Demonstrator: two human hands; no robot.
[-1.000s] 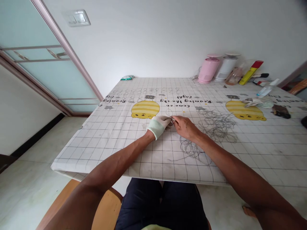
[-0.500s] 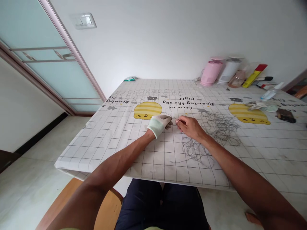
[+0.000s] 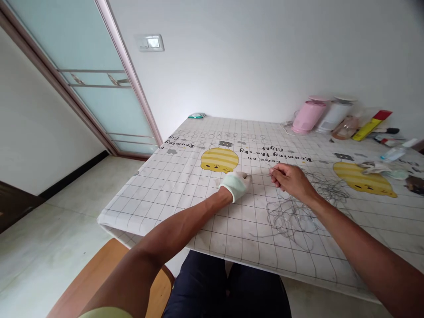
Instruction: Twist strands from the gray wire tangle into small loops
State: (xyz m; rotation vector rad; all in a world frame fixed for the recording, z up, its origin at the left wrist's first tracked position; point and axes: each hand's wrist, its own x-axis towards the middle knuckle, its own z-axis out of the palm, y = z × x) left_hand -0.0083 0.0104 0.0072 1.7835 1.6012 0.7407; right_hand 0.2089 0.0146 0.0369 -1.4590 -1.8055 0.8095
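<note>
A left hand in a snug white knit glove [image 3: 236, 185], resting on the table cover, fingers curled inward and closed toward the palm, nothing visible between them, though the glove's bunched fingertips leave that unsure. A bare right hand [image 3: 291, 180] a little to its right, well clear of it, thumb and fingertips pressed together in a closed pinch, raised just above the cover. At those fingertips, perhaps a single fine strand, too thin to make out properly.

Just below the right hand, a loose tangle of thin grey strands [image 3: 291, 218] lying flat on the cover; beyond it and to the right, a second tangle of thin grey loops [image 3: 327, 187], the two nearly meeting. Beneath everything, a white table cover printed with a black grid [image 3: 139, 216], two yellow-striped round cartoon figures and upside-down black lettering. Nearest the gloved hand, the left yellow-striped figure [image 3: 219, 160].

Along the far edge, a pink plastic cylinder [image 3: 306, 115] beside a white plastic cylinder [image 3: 334, 115] and a yellow-and-red tube [image 3: 372, 126]. Further right on the cover, a crumpled pale cloth [image 3: 372, 168]. Off the near edge, a curved wooden stool seat [image 3: 109, 274].
</note>
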